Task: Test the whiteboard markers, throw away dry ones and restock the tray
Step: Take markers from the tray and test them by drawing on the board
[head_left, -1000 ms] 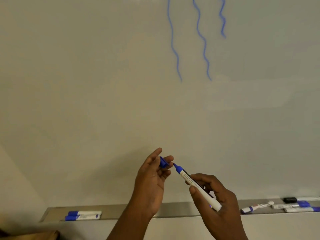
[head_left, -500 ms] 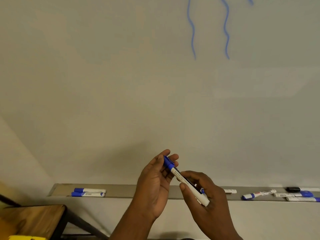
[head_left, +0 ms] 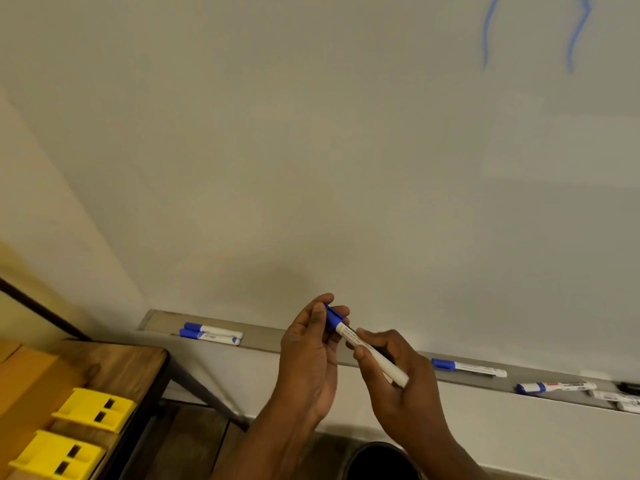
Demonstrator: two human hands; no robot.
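Blue test squiggles (head_left: 486, 36) already marked the whiteboard (head_left: 311, 150), and the marker (head_left: 367, 346) in hand was capped, the left hand (head_left: 311, 355) pinching its blue cap and the right hand (head_left: 398, 379) gripping the white barrel just above the tray (head_left: 263, 336). Judging by the marker pair (head_left: 209, 333) at the tray's left end and the loose markers (head_left: 554, 386) to the right, sorting seemed partly done, with more testing and restocking probably left.

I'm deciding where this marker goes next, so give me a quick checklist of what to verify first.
1. Cap seated on the marker: ok, blue cap sits over the tip.
2. Grip: ok, right hand holds the barrel, left hand pinches the cap.
3. Ink test: cannot tell which blue lines came from this marker.
4. Tray has room: ok, bare stretch beside the two markers.
5. Bin for dry ones: cannot tell; a dark round object sits below.
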